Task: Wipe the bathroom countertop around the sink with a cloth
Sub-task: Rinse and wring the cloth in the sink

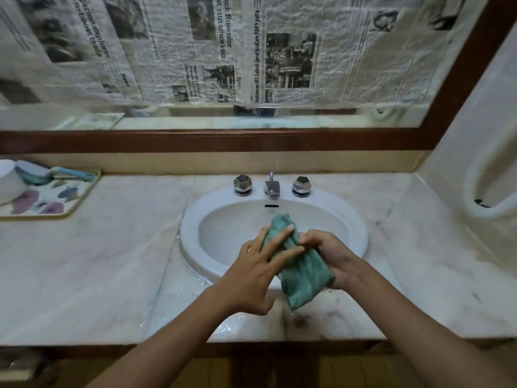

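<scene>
A green cloth [303,273] is bunched up over the front of the white oval sink [193,239]. My right hand [333,259] grips it from the right side. My left hand [257,273] lies on its left side, fingers spread across the folds and pinching them. The pale marble countertop [98,264] runs around the sink, with wet streaks on it at the sink's front left.
A chrome faucet [272,189] with two faceted knobs [242,184] stands behind the basin. A flowered tray [42,200] with a white bowl and a blue brush sits at the far left. A newspaper-covered mirror in a brown frame rises behind. A white towel ring [486,186] hangs on the right wall.
</scene>
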{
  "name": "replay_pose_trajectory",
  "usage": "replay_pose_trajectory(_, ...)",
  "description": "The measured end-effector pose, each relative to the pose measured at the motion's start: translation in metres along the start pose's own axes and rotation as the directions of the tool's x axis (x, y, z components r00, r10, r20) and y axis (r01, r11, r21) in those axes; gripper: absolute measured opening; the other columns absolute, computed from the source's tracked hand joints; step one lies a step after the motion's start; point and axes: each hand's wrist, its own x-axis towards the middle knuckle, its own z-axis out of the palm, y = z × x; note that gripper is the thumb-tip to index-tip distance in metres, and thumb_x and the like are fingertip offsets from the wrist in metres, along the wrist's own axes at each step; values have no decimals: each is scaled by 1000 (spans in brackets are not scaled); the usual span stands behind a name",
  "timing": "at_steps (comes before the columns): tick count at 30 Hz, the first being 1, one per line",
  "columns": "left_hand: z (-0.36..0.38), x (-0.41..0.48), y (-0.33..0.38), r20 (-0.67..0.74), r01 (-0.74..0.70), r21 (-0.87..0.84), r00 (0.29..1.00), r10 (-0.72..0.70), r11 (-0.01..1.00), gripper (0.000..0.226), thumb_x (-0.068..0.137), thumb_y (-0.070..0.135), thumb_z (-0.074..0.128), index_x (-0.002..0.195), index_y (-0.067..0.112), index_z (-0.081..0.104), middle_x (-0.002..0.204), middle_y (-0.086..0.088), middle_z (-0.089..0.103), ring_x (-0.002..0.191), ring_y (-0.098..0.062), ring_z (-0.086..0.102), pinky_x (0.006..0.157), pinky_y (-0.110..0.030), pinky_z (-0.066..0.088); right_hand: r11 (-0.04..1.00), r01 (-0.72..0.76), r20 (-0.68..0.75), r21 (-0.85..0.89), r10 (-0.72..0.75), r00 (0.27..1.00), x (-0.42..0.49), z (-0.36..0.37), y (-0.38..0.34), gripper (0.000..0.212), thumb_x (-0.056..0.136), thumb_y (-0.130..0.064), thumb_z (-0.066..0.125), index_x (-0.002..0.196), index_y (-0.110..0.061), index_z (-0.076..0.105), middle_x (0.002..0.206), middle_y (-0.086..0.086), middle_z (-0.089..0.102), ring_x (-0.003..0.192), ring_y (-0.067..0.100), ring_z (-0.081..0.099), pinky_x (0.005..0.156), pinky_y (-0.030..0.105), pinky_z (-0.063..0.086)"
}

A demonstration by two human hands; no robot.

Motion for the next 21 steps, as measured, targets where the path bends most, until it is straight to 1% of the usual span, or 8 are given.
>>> replay_pose_trajectory(3,-11,21,-11,-34,-25,247,999,35,969,114,56,27,72,152,30,12,164,0,2,148,-43,-1,104,-54,29,999,-3,154,-32,8,988,2,4,-21,61,55,1,63,115,-2,62,94,23,62,82,35,63,76,43,56)
replay_pose_trajectory(6,-22,51,-27,-159,-105,355,973,170,929,87,65,21,68,142,17,29,149,-6,43,145,-35,25,101,-51,33,981,-35,199,-191,74,977,5,12,-42,39,61,8,51,98,-3,55,74,16,55,56,26,58,52,33,54)
replay_pose_trajectory(9,-28,74,-42,-231,-175,378,933,275,909,63,75,18,62,132,11,39,111,-8,66,100,-27,66,75,-38,49,884,-89,207,-459,204,957,10,20,-59,24,67,7,58,80,-10,45,68,7,41,46,12,42,39,20,39)
replay_pose_trajectory(11,-30,84,-50,-189,-198,365,941,281,910,51,75,18,54,125,9,46,95,-6,69,72,-24,68,51,-29,45,783,-101,166,-614,253,953,18,17,-66,24,70,6,62,79,-9,46,68,8,46,44,10,43,39,19,36)
replay_pose_trajectory(13,-34,93,-56,-99,-215,390,957,273,895,39,74,17,57,111,7,56,80,-5,70,57,-26,66,40,-26,35,674,-79,88,-734,210,974,25,14,-70,24,71,6,65,76,-9,48,62,9,52,44,12,46,42,21,37)
replay_pose_trajectory(15,-40,103,-60,46,-217,432,975,219,875,24,71,12,67,94,7,60,72,-7,68,50,-30,62,41,-25,30,563,-46,19,-825,109,994,30,15,-75,26,75,9,66,74,-10,48,54,6,54,42,12,48,42,22,39)
replay_pose_trajectory(18,-51,117,-56,193,-109,500,981,12,859,16,83,20,56,93,9,61,82,-8,69,68,-34,65,53,-30,38,425,-39,-26,-904,36,999,41,14,-84,28,75,5,73,67,-10,51,45,-2,53,39,9,47,39,17,38)
replay_pose_trajectory(21,-51,128,-48,211,45,502,962,-173,863,15,83,27,54,85,13,59,79,-8,61,68,-31,58,58,-30,38,85,-73,-81,-994,-90,993,59,11,-88,31,68,-8,81,61,-11,51,49,1,51,43,15,45,40,19,35)
